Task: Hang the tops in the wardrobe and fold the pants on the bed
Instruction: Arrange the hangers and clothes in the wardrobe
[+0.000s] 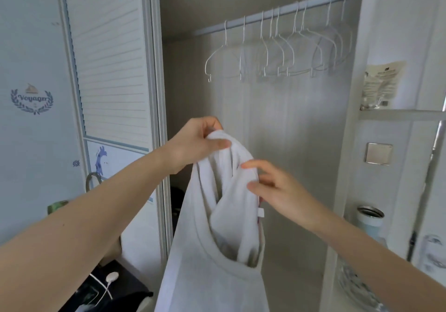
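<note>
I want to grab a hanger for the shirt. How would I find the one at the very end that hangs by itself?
Look inside the open wardrobe at the rail across the top. A row of white wire hangers hangs bunched together along it. The end hanger hangs furthest left, apart from the bunch, with a small hook at its lower left tip.

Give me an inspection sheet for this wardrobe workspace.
Surface: no bed in view; open wardrobe ahead.
Job's things: white top held up, not on a hanger; empty white hangers on the rail.
Clutter: steel flask and paper packet on right shelves.
Grippers: left hand pinches the top's upper edge; right hand fingers touch it, grip unclear.
Cables: white cable lower left.
Surroundings: louvred door at left.
</note>
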A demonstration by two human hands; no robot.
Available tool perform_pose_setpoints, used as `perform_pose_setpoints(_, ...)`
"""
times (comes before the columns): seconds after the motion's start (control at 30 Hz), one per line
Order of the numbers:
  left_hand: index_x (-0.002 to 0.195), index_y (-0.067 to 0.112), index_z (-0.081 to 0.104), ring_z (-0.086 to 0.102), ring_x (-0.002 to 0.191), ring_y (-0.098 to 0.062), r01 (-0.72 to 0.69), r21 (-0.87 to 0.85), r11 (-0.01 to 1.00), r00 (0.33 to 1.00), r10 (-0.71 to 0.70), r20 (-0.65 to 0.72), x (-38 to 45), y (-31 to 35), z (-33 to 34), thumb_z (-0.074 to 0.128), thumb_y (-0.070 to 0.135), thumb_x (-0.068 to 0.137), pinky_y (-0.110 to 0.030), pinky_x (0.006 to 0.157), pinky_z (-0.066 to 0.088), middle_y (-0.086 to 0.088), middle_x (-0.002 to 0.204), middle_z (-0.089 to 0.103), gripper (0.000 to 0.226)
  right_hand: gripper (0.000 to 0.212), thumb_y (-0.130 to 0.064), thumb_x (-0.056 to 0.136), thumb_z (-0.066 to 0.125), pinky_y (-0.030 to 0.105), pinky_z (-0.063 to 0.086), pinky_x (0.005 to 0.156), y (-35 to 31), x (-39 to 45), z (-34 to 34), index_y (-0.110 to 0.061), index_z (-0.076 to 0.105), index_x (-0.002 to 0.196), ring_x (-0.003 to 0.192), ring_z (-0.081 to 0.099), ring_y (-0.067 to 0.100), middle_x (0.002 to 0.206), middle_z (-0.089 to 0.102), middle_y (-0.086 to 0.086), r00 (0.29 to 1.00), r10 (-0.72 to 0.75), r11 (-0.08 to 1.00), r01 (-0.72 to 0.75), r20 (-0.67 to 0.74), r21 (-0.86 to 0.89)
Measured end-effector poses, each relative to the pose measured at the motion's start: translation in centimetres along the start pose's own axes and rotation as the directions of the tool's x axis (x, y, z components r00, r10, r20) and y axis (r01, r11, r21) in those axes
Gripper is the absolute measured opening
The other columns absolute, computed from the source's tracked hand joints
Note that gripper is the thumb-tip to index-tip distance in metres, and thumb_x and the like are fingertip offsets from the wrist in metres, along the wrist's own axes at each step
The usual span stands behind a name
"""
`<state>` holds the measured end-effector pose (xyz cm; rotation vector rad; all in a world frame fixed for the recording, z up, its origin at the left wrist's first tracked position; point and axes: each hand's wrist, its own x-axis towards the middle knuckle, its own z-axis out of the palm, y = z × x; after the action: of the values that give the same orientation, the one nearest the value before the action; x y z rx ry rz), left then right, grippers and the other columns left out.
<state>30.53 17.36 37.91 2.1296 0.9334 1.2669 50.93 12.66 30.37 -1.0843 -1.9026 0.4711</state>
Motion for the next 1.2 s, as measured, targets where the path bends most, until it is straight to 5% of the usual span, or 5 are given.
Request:
perform_pose_setpoints(0.3, 0.090, 0.010, 0.051, 0.045, 0.064, -0.008, -0.170, 0.078, 0.982, 0.878, 0.187, -0.440, 6.2, -3.4, -4.1, 0.061, 0.017, 0.091, -0.022, 0.060, 0.038, 0.001, 0.076, 0.053, 0.013, 0.017, -0.027, 0.088, 0.062, 0.019, 0.038, 0.046, 2.4, 4.3, 0.6, -0.016, 0.063, 0.074, 0.044, 0.048, 0.002, 0.054, 0.059, -0.005, 0.952, 0.286, 0.956, -0.291, -0.106, -0.041)
perform_pose_setpoints(0.57, 0.088, 0.020, 0.045, 0.056, 0.066, -0.034, -0.108, 0.809, 0.578, 0.925, 0.356, -0.131, 12.6, -11.2, -7.7, 0.041, 0.036, 0.100, -0.034, 0.058, 0.038, -0.008, 0.073, 0.059, 0.021, 0.020, -0.019, 0.092, 0.049, 0.043, 0.058, 0.061, 1.0, 13.6, -3.4, -0.014, 0.050, 0.073, 0.066, 0.056, 0.029, 0.068, 0.055, 0.008, 0.757, 0.174, 0.971, -0.240, -0.630, -0.021)
perform_pose_setpoints(0.83, 0.104, -0.006, 0.063, 0.071, 0.084, -0.035, 0.560, -0.178, 0.809, 0.823, -0.519, 0.230, 16.8, -17.0, -6.1, 0.058, 0.010, 0.096, -0.043, 0.071, 0.061, -0.023, 0.090, 0.071, 0.019, 0.008, -0.009, 0.073, 0.076, 0.022, 0.043, 0.063, 0.8, 20.3, -3.2, -0.015, 0.071, 0.072, 0.072, 0.059, 0.015, 0.074, 0.066, 0.000, 0.737, 0.197, 0.954, -0.297, -0.647, -0.048)
perform_pose_setpoints(1.0, 0.100, 0.004, 0.071, 0.067, 0.083, -0.033, 0.688, -0.431, 0.584, 0.723, -0.499, 0.478, 19.2, -19.0, -6.9, 0.060, 0.018, 0.093, -0.037, 0.060, 0.059, -0.018, 0.085, 0.072, 0.020, 0.014, -0.027, 0.074, 0.079, 0.022, 0.040, 0.058, 4.6, 21.1, -3.9, -0.019, 0.069, 0.071, 0.075, 0.058, 0.014, 0.071, 0.063, -0.006, 0.728, 0.172, 0.735, -0.543, -0.664, -0.405)
perform_pose_setpoints(1.2, 0.115, 0.001, 0.066, 0.064, 0.109, -0.036, 0.564, -0.291, 0.773, 0.798, -0.419, 0.434, 22.7, -20.4, -7.5, 0.067, 0.021, 0.090, -0.042, 0.081, 0.057, -0.021, 0.112, 0.070, 0.032, 0.025, -0.035, 0.068, 0.084, 0.011, 0.038, 0.051, 7.0, 20.9, -4.2, -0.023, 0.063, 0.066, 0.069, 0.055, 0.007, 0.070, 0.061, -0.008, 0.714, 0.316, 0.629, -0.651, -0.625, -0.425)
